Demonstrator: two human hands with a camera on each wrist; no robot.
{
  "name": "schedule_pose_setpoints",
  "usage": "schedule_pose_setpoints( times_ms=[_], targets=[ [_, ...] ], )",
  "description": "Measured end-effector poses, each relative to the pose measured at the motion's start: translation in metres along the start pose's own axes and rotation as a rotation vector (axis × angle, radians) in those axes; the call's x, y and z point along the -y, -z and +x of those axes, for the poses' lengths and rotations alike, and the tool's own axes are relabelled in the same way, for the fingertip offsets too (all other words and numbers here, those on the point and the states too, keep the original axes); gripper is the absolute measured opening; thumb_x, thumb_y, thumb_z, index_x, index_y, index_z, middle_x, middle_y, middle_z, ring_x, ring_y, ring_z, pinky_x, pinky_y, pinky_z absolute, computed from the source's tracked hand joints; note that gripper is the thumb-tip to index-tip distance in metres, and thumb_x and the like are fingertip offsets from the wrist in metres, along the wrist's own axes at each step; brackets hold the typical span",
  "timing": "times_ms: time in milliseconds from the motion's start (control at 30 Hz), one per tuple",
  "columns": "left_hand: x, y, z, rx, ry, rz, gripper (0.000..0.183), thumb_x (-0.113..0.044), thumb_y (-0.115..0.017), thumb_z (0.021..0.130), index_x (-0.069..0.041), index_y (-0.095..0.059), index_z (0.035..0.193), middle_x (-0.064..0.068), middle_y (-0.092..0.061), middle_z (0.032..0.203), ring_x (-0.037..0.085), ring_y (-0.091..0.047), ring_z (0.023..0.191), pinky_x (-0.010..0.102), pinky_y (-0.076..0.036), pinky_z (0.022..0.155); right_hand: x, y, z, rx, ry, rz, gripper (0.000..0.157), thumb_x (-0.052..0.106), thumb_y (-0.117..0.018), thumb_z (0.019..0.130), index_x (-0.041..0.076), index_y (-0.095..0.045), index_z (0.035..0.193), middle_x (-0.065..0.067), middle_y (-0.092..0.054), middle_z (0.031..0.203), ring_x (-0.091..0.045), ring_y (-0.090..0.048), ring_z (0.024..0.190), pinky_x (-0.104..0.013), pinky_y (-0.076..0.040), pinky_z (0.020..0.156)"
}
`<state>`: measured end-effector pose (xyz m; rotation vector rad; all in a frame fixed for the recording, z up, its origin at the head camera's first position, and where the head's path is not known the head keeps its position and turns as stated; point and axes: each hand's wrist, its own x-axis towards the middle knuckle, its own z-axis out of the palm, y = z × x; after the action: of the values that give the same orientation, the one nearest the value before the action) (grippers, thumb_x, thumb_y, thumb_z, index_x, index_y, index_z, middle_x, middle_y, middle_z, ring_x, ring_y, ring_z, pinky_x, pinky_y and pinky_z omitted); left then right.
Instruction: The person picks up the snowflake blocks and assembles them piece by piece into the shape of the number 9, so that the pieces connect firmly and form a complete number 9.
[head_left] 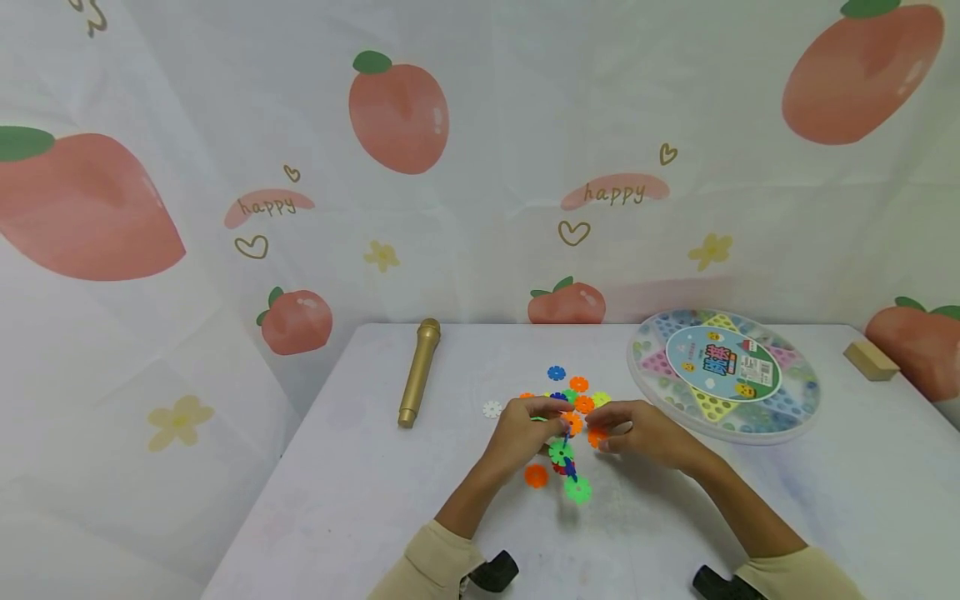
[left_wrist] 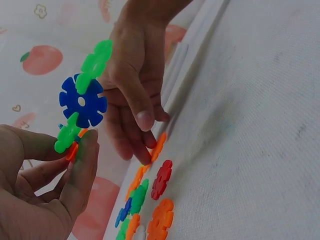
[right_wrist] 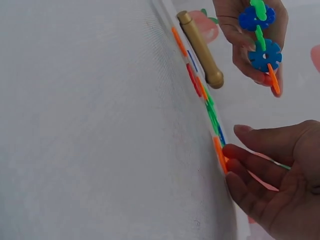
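Observation:
My left hand (head_left: 519, 437) pinches one end of a chain of interlocked notched plastic discs (left_wrist: 93, 109). Green, blue and orange discs alternate along it, standing on edge or at angles to each other, and the chain hangs toward the near side with a green disc (head_left: 577, 490) at its end. The right hand (head_left: 652, 429) reaches down at the loose discs, its fingertips right at an orange disc (right_wrist: 219, 152) on the table. In the right wrist view its thumb is apart from the fingers.
Loose discs of several colours lie beyond the hands, including a blue one (head_left: 556, 373) and a white one (head_left: 492, 409). A gold microphone-shaped stick (head_left: 420, 375) lies left. At right are a round game board (head_left: 645, 392) and a wooden block (head_left: 870, 361).

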<state>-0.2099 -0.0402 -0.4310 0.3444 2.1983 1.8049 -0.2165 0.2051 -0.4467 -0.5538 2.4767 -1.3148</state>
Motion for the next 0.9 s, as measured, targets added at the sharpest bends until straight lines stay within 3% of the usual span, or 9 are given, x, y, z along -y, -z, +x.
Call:
schedule_pose_setpoints(
  times_ms=[333,567,733,900],
  targets=[
    [-0.0009,-0.0004,-0.0003,0.016,0.006,-0.009,0.025,-0.011,-0.067,0.103,-0.004,-0.077,0.124,0.0,-0.076,0.099,0.012,-0.074,0.088,0.031,-0.065,0.075,-0.0008,0.0012,-0.0007,-0.019,-0.008,-0.077,0.039,0.003,-0.083,0.086,0.004,-0.076,0.124,-0.006,-0.077,0.117,-0.024,-0.066,0.108,-0.034,-0.058,0.092],
    [0.0004,-0.0015,0.0001,0.028,0.007,-0.025,0.025,-0.012,-0.068,0.102,-0.002,-0.077,0.124,0.002,-0.077,0.097,0.014,-0.075,0.09,0.03,-0.064,0.073,-0.0001,0.0016,-0.0033,-0.059,0.008,-0.141,0.039,-0.002,-0.085,0.082,0.006,-0.078,0.119,-0.001,-0.073,0.104,-0.021,-0.06,0.097,-0.025,-0.054,0.079],
    [0.0003,-0.0015,-0.0002,0.028,0.001,-0.027,0.025,-0.011,-0.069,0.102,-0.002,-0.077,0.123,0.002,-0.077,0.097,0.014,-0.075,0.089,0.03,-0.064,0.072,0.0034,0.0028,-0.0047,-0.064,-0.055,-0.162,0.033,0.0,-0.087,0.082,0.008,-0.08,0.114,0.0,-0.066,0.096,-0.019,-0.055,0.09,-0.024,-0.051,0.073],
    [0.0006,-0.0018,0.0002,0.035,0.0,-0.013,0.025,-0.014,-0.07,0.102,-0.003,-0.078,0.123,0.0,-0.077,0.098,0.012,-0.075,0.089,0.028,-0.063,0.072,0.0061,0.0055,-0.0068,-0.045,-0.123,-0.166,0.017,0.008,-0.087,0.086,0.01,-0.082,0.102,0.001,-0.07,0.093,-0.019,-0.057,0.088,-0.028,-0.053,0.075]
  ],
)
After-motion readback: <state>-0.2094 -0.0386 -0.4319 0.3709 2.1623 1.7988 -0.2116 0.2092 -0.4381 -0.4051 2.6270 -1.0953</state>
